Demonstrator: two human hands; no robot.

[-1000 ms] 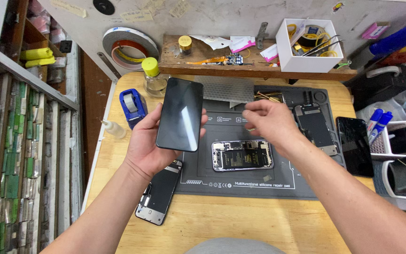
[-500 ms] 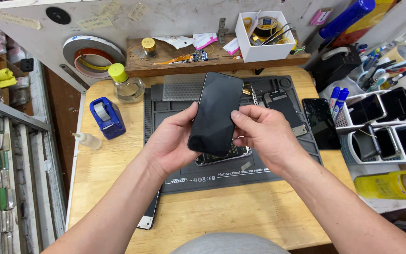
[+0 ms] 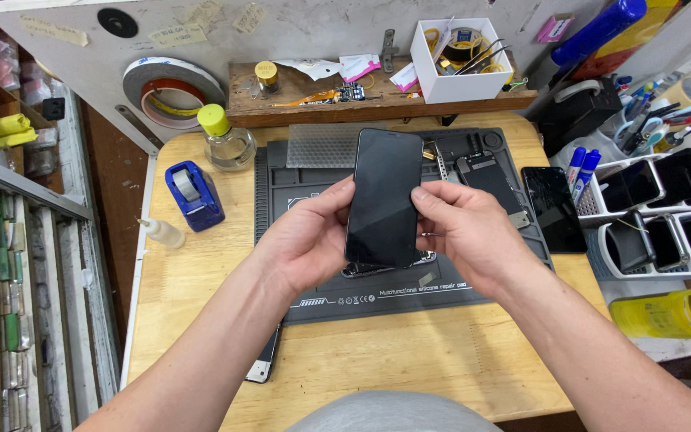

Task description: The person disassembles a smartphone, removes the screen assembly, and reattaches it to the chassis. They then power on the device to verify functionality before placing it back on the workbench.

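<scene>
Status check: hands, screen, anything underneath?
Left hand and right hand both grip black rectangular phone screen. Screen raised above dark grey silicone repair mat. Opened phone body partly hidden directly beneath.

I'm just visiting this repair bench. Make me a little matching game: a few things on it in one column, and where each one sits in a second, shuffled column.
Things
1. black phone screen
2. blue tape dispenser
3. white box of tools
4. glass bottle with a yellow cap

Places
A. on the wooden shelf at the back
B. held between the left hand and the right hand
C. on the table, left of the grey repair mat
D. at the mat's far left corner, below the big tape rolls

Pairs: 1-B, 2-C, 3-A, 4-D
</scene>
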